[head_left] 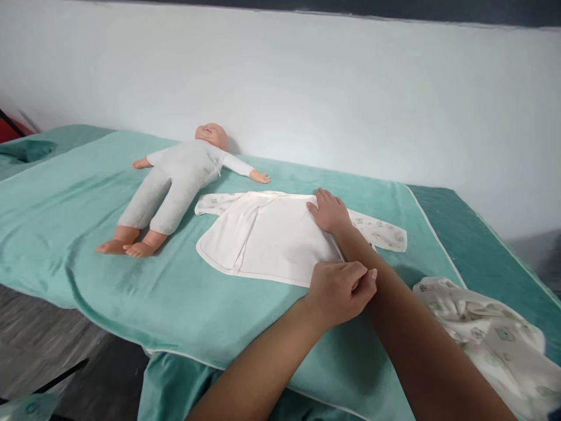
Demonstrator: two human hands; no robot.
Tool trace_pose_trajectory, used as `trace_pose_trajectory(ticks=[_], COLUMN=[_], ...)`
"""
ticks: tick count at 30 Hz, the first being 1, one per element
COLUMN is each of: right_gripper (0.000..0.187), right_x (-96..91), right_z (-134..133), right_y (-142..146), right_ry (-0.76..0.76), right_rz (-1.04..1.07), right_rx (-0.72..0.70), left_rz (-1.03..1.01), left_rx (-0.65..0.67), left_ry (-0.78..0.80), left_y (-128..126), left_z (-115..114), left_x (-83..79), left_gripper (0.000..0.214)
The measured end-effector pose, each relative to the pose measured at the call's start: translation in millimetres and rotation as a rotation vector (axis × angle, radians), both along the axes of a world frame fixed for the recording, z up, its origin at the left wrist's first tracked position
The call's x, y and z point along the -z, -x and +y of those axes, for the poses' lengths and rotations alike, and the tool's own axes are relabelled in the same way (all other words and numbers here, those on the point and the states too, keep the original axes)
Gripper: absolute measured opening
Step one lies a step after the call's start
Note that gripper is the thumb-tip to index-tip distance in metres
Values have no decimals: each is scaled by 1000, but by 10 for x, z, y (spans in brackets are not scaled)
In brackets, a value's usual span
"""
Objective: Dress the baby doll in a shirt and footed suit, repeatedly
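Observation:
A white baby shirt (280,234) lies spread on the green cloth, its small-print sleeves stretched out to both sides. My right hand (329,211) rests flat with fingers extended on the shirt's upper right part, by the printed sleeve (385,233). Nearer to me, my left hand (339,292) is closed at the shirt's lower right corner, just beside my right forearm. Its curled fingers hide whatever they may hold. A baby doll (186,166) in a whitish body suit lies on its back to the left of the shirt, arms spread.
A green cloth (127,304) covers the table, with wrinkles on the left and its front edge hanging down. Crumpled white printed fabric (495,333) lies at the right. Behind the table rises a white wall (307,88). Grey floor (35,333) shows at lower left.

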State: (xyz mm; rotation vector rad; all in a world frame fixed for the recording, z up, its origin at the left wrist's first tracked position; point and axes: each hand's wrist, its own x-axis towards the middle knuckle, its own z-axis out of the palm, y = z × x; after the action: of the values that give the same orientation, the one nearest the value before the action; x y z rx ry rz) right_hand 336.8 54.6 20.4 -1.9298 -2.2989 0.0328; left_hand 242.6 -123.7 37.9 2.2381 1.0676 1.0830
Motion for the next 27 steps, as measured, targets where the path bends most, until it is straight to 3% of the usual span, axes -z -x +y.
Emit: trace_pose_trajectory(ticks=[7, 11, 15, 19, 23, 25, 27], right_gripper=[68, 69, 73, 74, 73, 74, 77], right_x=[-24, -33, -116, -295, -434, -468, -486], right_z=[-23, -26, 142, 586, 1158, 1433, 1682], right_y=[-9, -87, -60, 487, 1456, 1907, 2268], right_ry=[3, 42, 56, 59, 159, 197, 220], right_rz=[19, 15, 68, 299, 530, 570, 579], right_rx=[-10, -52, -62, -49, -64, -96, -125], left_rz=[-109, -102, -120, 34, 409, 412, 281], left_rx=[-28, -68, -224, -525, -781, -804, -758], left_ry=[47, 25, 59, 62, 95, 214, 369], left_y=[48, 409, 1233, 2361, 3397, 3749, 3973], left_z=[5, 49, 237, 662, 1192, 1427, 1622], left_x=[-12, -97, -414, -719, -651, -540, -449], left_gripper=[41, 42, 40, 25, 62, 71, 69])
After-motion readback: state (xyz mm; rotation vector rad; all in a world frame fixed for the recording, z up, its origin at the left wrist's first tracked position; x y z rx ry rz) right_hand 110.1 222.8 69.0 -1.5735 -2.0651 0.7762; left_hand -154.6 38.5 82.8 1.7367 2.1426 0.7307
